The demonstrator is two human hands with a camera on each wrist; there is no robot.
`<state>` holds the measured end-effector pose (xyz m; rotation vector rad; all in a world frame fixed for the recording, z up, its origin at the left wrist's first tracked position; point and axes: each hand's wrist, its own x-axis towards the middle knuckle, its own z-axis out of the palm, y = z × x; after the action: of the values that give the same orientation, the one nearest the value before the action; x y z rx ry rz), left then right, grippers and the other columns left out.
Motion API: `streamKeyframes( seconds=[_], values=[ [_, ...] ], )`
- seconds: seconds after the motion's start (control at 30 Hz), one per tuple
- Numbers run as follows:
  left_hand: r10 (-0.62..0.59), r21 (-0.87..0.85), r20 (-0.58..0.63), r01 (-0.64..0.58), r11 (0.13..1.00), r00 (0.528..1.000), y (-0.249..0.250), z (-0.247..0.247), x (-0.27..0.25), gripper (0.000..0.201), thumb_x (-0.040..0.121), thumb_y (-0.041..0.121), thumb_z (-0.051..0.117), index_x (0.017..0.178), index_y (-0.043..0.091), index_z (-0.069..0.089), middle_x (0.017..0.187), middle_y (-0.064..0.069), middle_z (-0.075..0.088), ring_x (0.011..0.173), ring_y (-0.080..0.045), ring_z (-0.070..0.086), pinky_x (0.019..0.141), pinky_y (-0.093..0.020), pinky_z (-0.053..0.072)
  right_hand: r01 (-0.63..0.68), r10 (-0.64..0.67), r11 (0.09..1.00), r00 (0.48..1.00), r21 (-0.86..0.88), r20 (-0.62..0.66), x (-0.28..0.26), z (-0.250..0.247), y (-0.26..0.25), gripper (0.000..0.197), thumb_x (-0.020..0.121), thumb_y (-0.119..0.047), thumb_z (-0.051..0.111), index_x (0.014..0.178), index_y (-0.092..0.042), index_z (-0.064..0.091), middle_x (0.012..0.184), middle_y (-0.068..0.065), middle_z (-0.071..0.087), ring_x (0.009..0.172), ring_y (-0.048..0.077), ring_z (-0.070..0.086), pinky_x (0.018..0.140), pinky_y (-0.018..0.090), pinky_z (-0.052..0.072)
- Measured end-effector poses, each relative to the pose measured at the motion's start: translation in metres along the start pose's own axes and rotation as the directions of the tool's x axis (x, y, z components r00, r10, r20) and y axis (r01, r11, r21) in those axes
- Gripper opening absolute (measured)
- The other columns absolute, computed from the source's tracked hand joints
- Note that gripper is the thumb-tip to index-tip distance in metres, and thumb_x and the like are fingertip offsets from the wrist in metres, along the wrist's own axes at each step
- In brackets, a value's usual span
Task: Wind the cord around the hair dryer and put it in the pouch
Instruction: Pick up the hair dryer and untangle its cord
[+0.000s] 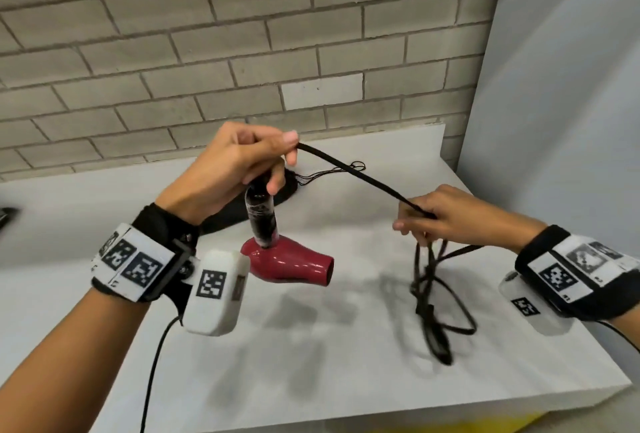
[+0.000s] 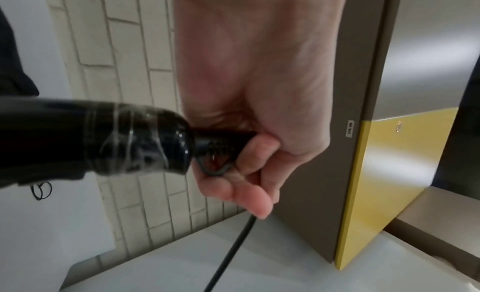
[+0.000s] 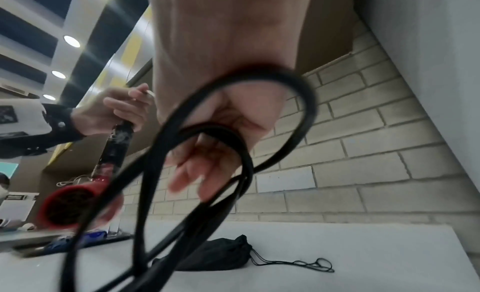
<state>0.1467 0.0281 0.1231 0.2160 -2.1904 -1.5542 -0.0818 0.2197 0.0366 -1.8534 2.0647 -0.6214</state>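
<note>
- Head view: we see the left hand [image 1: 239,169] lifted above the white tabletop [image 1: 311,346], its grip curled round the end of the black handle of a red hair dryer [image 1: 289,261], which hangs with its nozzle pointing right.
- The black cord [image 1: 349,171] runs taut from that hand across to the right hand [image 1: 446,216], whose grip is wrapped round it; loose loops dangle below, touching the tabletop.
- A black drawstring pouch [image 3: 221,255] lies on the tabletop behind the dryer, near a grey brick wall [image 1: 242,34].
</note>
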Motion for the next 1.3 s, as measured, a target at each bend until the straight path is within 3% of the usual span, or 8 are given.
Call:
streamKeyframes(
  seconds=[0.2,0.37,0.43,0.53,0.7,0.83,1.1,1.3],
  values=[
    [0.058,-0.23,-0.102,-0.08,0.97,0.993,0.003,-0.024,0.001,0.03,0.095,0.017,0.047,0.069,0.007,0.059,0.035,0.012,0.03,0.03,-0.001,0.026,0.041,-0.018,0.023,-0.033,-0.008,0.979,0.98,-0.202,-0.199,-0.016,0.028,0.047,0.035,0.086,-0.031,0.062,0.118,-0.037,0.05,0.132,-0.021,0.037,0.113,0.001,0.026,0.103,0.036,0.027],
    [0.008,-0.183,-0.166,-0.039,0.982,0.986,-0.005,-0.035,-0.005,0.029,0.093,0.022,0.049,0.069,0.007,0.059,0.035,0.012,0.027,0.03,-0.001,0.021,0.038,-0.019,0.018,-0.11,0.119,0.993,0.941,0.045,-0.317,-0.041,0.033,0.072,0.031,0.096,-0.012,0.049,0.097,-0.042,0.055,0.107,-0.006,0.061,0.104,0.015,0.044,0.094,0.021,0.038],
    [-0.021,-0.201,-0.226,-0.026,0.979,0.974,-0.011,-0.041,-0.004,0.029,0.095,0.021,0.049,0.07,0.008,0.057,0.035,0.012,0.027,0.03,-0.001,0.021,0.037,-0.018,0.019,-0.169,0.16,0.986,0.935,-0.001,-0.317,-0.047,0.032,0.073,0.017,0.096,-0.031,0.048,0.086,-0.033,0.062,0.091,-0.011,0.062,0.096,0.007,0.049,0.093,0.036,0.042],
    [-0.072,-0.237,-0.328,-0.008,0.972,0.942,-0.016,-0.053,-0.002,0.029,0.096,0.022,0.049,0.07,0.011,0.055,0.035,0.013,0.026,0.03,-0.001,0.02,0.037,-0.017,0.02,-0.279,0.22,0.946,0.927,-0.167,-0.303,-0.058,0.036,0.075,0.053,0.081,-0.075,0.025,0.059,-0.031,0.041,0.062,-0.011,0.049,0.082,-0.008,0.046,0.094,0.038,0.036],
    [-0.118,-0.252,-0.371,0.023,0.967,0.921,-0.024,-0.057,-0.005,0.029,0.096,0.026,0.048,0.07,0.013,0.052,0.036,0.012,0.024,0.031,-0.002,0.018,0.037,-0.018,0.017,-0.45,0.312,0.847,0.852,-0.283,-0.42,-0.063,0.031,0.066,0.049,0.077,-0.071,0.041,0.062,-0.025,0.041,0.066,-0.012,0.048,0.079,0.009,0.045,0.09,0.041,0.03],
    [-0.17,-0.31,-0.265,0.083,0.947,0.949,-0.027,-0.047,-0.008,0.031,0.099,0.032,0.041,0.072,0.018,0.049,0.046,0.011,0.025,0.033,-0.002,0.018,0.037,-0.019,0.015,-0.215,0.232,0.973,0.901,0.088,-0.366,-0.063,0.014,0.059,0.052,0.083,-0.065,0.046,0.074,-0.015,0.046,0.058,-0.002,0.047,0.055,0.011,0.041,0.058,0.026,0.038],
    [-0.17,-0.25,-0.104,0.139,0.958,0.98,-0.019,0.022,-0.001,0.043,0.088,0.052,0.049,0.065,0.023,0.026,0.056,0.006,0.015,0.044,-0.009,0.01,0.042,-0.024,0.01,0.155,0.137,0.779,0.904,0.608,-0.406,-0.027,0.006,0.007,0.049,0.081,-0.066,0.05,0.111,-0.028,0.057,0.105,-0.001,0.072,0.101,0.018,0.069,0.088,0.024,0.052],
    [-0.257,0.013,0.0,0.257,0.966,0.967,-0.022,0.066,0.005,0.052,0.066,0.058,0.074,0.075,0.009,0.059,0.051,0.004,0.026,0.041,-0.012,0.022,0.042,-0.022,0.021,0.243,0.061,0.583,0.938,0.776,-0.34,-0.011,-0.001,-0.041,0.046,0.083,-0.035,0.055,0.125,-0.019,0.05,0.131,0.0,0.062,0.12,0.022,0.058,0.103,0.048,0.043]
  ],
)
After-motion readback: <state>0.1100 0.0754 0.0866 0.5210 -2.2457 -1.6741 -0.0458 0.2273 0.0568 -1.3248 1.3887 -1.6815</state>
